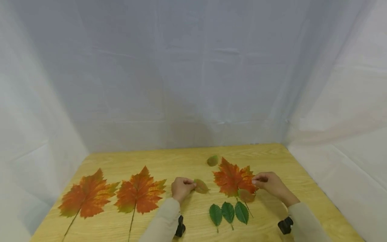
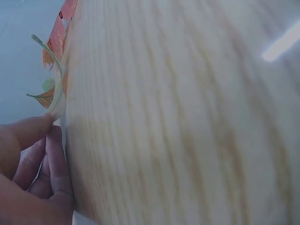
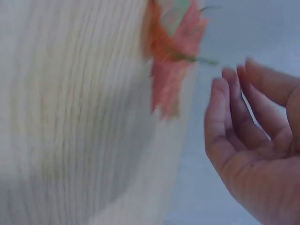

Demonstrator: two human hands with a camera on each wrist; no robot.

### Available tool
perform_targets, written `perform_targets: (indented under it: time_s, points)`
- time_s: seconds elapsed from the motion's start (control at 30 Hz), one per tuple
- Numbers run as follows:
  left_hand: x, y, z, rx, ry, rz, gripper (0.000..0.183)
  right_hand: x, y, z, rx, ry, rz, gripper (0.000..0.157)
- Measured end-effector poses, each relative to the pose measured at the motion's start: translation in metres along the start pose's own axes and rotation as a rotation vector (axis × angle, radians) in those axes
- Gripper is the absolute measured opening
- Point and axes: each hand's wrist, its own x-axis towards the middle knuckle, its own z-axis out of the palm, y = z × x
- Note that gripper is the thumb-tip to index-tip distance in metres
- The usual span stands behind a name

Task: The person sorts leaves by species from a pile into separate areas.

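My left hand (image 1: pixel 182 188) pinches a small brownish-green oval leaf (image 1: pixel 201 186) by its edge, between thumb and fingertips, close to the tabletop. In the left wrist view that leaf (image 2: pixel 58 91) is seen almost edge-on and curves away from the fingers. Beside the right-hand orange-red maple leaf (image 1: pixel 231 178) is my right hand (image 1: pixel 270 185). Its fingers (image 3: pixel 219 108) are loosely bent, with nothing between them and a small gap to the leaf in the right wrist view. A reddish-brown oval leaf (image 1: pixel 246 195) overlaps the maple leaf's lower right part.
Two more orange-red maple leaves, one at far left (image 1: pixel 86 195) and one left of centre (image 1: pixel 139 190), lie with stems toward me. Green leaves (image 1: pixel 228 211) form a row of three at the front. A small olive leaf (image 1: pixel 212 160) lies farther back on the wooden table (image 1: pixel 181 158).
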Motion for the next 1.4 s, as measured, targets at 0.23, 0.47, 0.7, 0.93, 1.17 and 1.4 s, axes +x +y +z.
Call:
perform_targets:
  time_s: [0.23,0.47,0.7,0.93,1.17,1.4]
  points:
    - [-0.001,0.000,0.003,0.017,-0.003,0.034,0.009,0.022,0.019,0.002,0.022,-0.260,-0.078,0.025]
    - [-0.001,0.002,0.004,0.021,-0.013,0.045,0.008,0.029,0.020,0.011,-0.139,-0.260,-0.103,0.009]
    - [0.001,-0.001,0.006,0.011,-0.023,0.043,0.007,0.029,0.021,0.017,-0.174,-0.235,-0.086,0.005]
    - [0.001,-0.001,0.006,0.007,-0.024,0.040,0.007,0.029,0.021,0.017,-0.195,-0.245,-0.093,0.006]
    - [0.004,-0.004,0.004,0.011,-0.016,0.039,0.008,0.027,0.015,-0.004,-0.069,-0.201,-0.020,0.008]
    - [0.004,-0.009,0.002,0.014,-0.028,0.051,0.009,0.006,0.032,-0.039,-0.001,-0.075,0.058,0.023]
